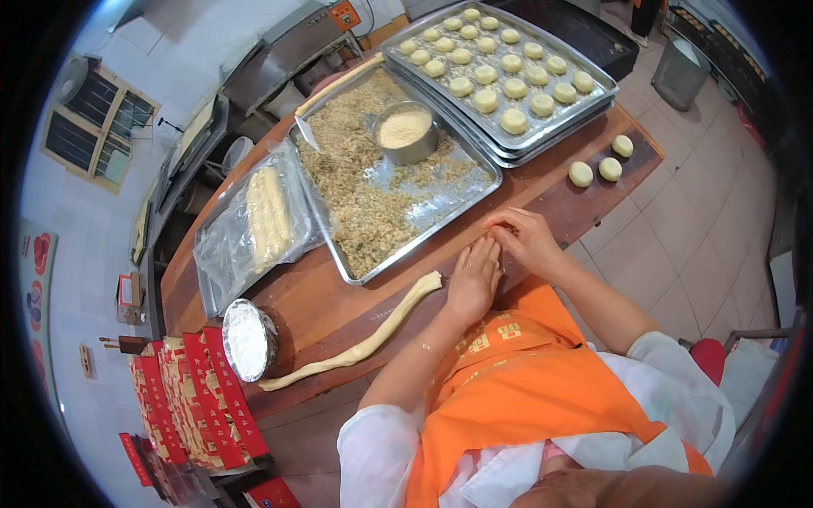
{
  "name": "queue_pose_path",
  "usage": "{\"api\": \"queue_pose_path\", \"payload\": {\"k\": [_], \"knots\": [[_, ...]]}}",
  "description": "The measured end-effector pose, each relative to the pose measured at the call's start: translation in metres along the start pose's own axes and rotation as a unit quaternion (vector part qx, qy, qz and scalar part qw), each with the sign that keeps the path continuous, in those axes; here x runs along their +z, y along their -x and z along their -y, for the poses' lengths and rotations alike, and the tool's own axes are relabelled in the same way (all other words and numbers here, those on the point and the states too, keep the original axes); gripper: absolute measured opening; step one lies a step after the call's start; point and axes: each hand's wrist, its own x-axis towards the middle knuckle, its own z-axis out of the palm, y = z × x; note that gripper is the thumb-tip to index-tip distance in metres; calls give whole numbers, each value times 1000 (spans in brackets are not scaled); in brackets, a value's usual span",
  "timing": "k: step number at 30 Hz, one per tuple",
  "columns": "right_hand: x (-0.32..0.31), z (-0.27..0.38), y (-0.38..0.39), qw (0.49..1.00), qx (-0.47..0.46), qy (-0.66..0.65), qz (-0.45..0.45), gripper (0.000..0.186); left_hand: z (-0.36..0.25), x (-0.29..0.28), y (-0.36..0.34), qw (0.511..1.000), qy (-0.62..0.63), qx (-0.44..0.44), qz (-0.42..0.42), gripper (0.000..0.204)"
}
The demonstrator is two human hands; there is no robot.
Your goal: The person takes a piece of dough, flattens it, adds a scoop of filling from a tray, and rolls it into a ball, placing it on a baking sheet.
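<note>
My left hand (474,278) is low over the near edge of the wooden table, its fingers pressed together and bent down. Touching it, my right hand (527,240) has its fingers curled inward. Whatever lies between or under the fingers is hidden. Left of my left hand, a long rope of pale dough (364,345) stretches across the table, its thick end close to my wrist. Beyond my hands is a metal tray (440,222) of crumbly brown filling (351,173). A round metal tin (411,152) of pale yellow powder stands in it.
Stacked trays (508,157) at the far right bear several round dough pieces (515,87). Three more dough rounds (610,169) sit near the table's right end. Left are a plastic-covered tray of dough strips (268,216), a bowl of white flour (248,340) and red packages (212,398).
</note>
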Motion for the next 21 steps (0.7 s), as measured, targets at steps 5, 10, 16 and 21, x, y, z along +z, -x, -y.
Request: {"api": "queue_pose_path", "payload": {"k": [5, 10, 16, 21], "knots": [[42, -44, -82, 972, -85, 203, 88, 29, -3, -27, 10, 999, -2, -33, 16, 29], [82, -86, -149, 903, 78, 402, 127, 38, 6, -54, 18, 968, 185, -135, -100, 19], [179, -96, -151, 924, 81, 316, 198, 59, 24, -82, 47, 504, 813, -216, -199, 17], [189, -28, -155, 936, -59, 301, 172, 60, 36, -96, 73, 451, 838, -194, -237, 19]]}}
